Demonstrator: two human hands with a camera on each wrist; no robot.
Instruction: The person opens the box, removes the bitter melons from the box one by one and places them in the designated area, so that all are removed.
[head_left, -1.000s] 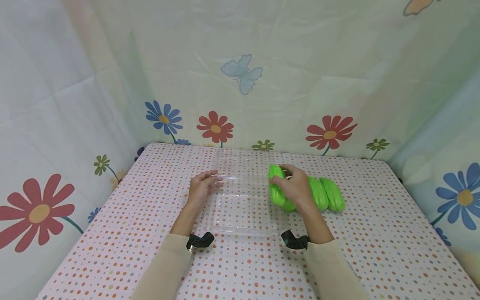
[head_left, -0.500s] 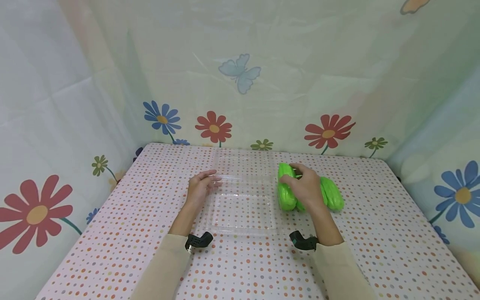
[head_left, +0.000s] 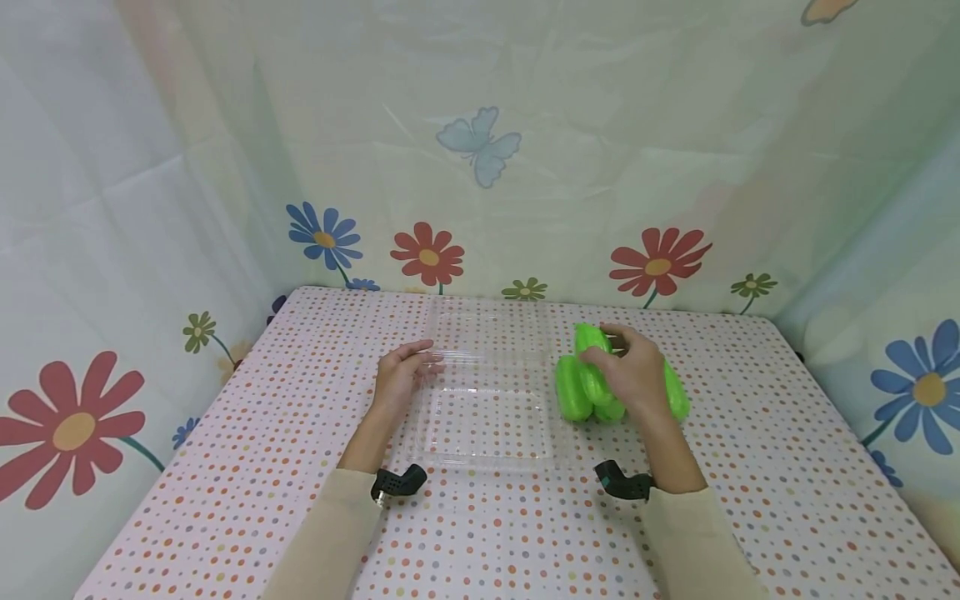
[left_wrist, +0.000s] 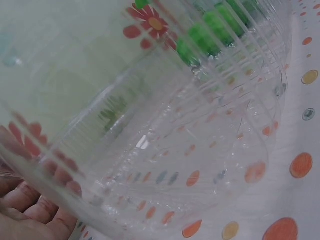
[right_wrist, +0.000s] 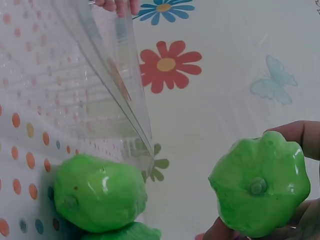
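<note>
One green toy vegetable (head_left: pixel 592 343) is pinched in the right hand (head_left: pixel 636 372) above the pile (head_left: pixel 573 398), just right of the clear clamshell box (head_left: pixel 487 400). Box rim is held by curled left hand (head_left: pixel 400 372) fingers; it should be kept steady and the piece lifted clear of the wall

Right hand (head_left: pixel 633 371) grips one gourd (head_left: pixel 592 342), held above the others. Directly under and left of that grip: another gourd (head_left: pixel 572 397) on the table (head_left: pixel 225 467), with more packed beside it under the hand; one gourd (head_left: pixel 675 390) pokes out right of the grip. All touching in a cluster. Left of the grip, just beside the cluster: open clamshell container (head_left: pixel 487 417) flat on the table, its lid (head_left: pixel 487 329) lying behind it toward the wall (head_left: pixel 480 150). Left hand (head_left: pixel 401 375) holds the container's far-left edge, well apart from the right-hand grip, container between the two. Wall stands behind everything.
</note>
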